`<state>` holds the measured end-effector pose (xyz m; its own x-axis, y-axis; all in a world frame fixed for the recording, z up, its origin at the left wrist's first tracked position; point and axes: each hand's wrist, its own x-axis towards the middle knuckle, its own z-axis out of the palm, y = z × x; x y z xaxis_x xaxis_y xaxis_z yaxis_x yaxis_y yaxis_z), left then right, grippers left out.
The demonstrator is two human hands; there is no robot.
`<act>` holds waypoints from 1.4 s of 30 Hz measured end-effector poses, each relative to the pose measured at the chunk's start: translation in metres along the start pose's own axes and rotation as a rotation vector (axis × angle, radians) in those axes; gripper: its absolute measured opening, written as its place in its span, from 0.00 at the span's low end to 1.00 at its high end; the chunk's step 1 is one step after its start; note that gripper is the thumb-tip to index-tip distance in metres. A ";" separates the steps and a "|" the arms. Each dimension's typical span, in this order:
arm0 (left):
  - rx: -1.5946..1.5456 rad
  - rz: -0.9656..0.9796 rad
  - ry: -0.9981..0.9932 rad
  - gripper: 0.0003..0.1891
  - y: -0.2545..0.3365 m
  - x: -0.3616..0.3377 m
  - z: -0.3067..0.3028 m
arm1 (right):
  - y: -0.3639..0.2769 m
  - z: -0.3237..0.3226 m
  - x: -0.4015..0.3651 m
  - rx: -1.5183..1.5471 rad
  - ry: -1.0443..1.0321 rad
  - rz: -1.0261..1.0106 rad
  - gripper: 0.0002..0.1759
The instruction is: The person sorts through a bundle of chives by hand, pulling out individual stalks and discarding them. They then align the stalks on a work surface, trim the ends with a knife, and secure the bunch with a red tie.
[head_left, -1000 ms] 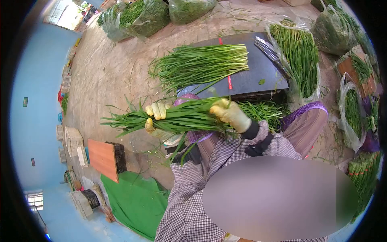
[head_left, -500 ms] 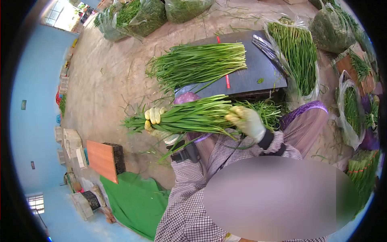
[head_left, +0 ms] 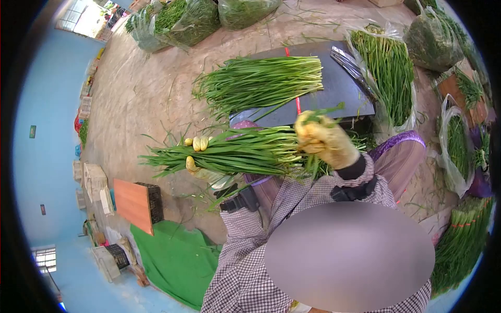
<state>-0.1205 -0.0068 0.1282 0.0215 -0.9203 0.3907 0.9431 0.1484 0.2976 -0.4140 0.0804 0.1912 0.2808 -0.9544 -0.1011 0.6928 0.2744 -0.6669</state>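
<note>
My left hand (head_left: 201,156), in a pale yellow-and-white glove, is wrapped round a bunch of garlic chives (head_left: 245,148) held level over my lap. The bunch's leafy tips point left and its pale stem ends point right. By those stem ends, my right hand (head_left: 329,141), gloved too, is curled closed, with a few loose green leaves showing at its fingers; motion blurs it slightly. Beyond the hands, a pile of garlic chives (head_left: 266,81) lies across a dark low table (head_left: 342,96), over a red tape (head_left: 298,106). More loose leaves lie partly hidden under my right hand.
Shiny strips (head_left: 352,70) lie along the table's right side, beside an open plastic bag of chives (head_left: 386,78). Other filled bags (head_left: 195,23) stand at the back and right. Tied bunches (head_left: 462,235) lie lower right. A green cloth (head_left: 175,261) and board-topped crate (head_left: 133,206) are at left.
My right hand has risen from the stem ends and turned, its fingers now curled with loose leaves by them. The held bunch has shifted slightly left and its tips reach farther out.
</note>
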 end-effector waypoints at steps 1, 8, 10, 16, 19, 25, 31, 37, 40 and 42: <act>-0.049 -0.006 -0.022 0.19 0.001 0.000 -0.005 | -0.004 -0.008 -0.006 -0.052 -0.046 -0.120 0.09; -0.172 0.017 -0.053 0.13 -0.008 0.000 -0.022 | 0.069 -0.052 0.001 -0.786 0.132 0.061 0.12; -0.154 0.008 -0.067 0.13 -0.013 0.001 -0.008 | 0.108 -0.043 0.016 -0.643 0.165 -0.027 0.11; 0.017 -0.016 -0.106 0.19 -0.006 0.007 0.017 | 0.095 -0.024 0.032 -0.315 0.072 0.138 0.11; -0.012 0.018 -0.034 0.21 0.000 0.004 0.015 | 0.045 0.005 0.017 -0.106 0.085 0.110 0.11; -0.200 -0.005 -0.017 0.15 0.019 -0.003 -0.041 | -0.022 -0.026 -0.052 0.047 0.022 -0.394 0.14; -0.359 -0.049 0.053 0.11 0.011 -0.019 -0.078 | 0.024 -0.144 -0.053 -0.658 0.083 -0.105 0.04; -0.309 -0.039 0.040 0.12 -0.002 -0.018 -0.069 | 0.119 -0.111 0.019 -0.517 -0.283 0.088 0.33; -0.273 -0.033 0.038 0.13 0.007 -0.015 -0.077 | 0.115 -0.065 0.021 -0.127 -0.116 0.025 0.29; -0.294 -0.022 0.050 0.12 0.004 -0.016 -0.069 | 0.113 -0.054 0.020 0.028 0.020 -0.029 0.28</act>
<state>-0.0939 -0.0169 0.0629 0.0096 -0.9400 0.3411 0.9990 0.0239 0.0377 -0.3658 0.0860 0.0740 0.2476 -0.9640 -0.0969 0.7189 0.2498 -0.6486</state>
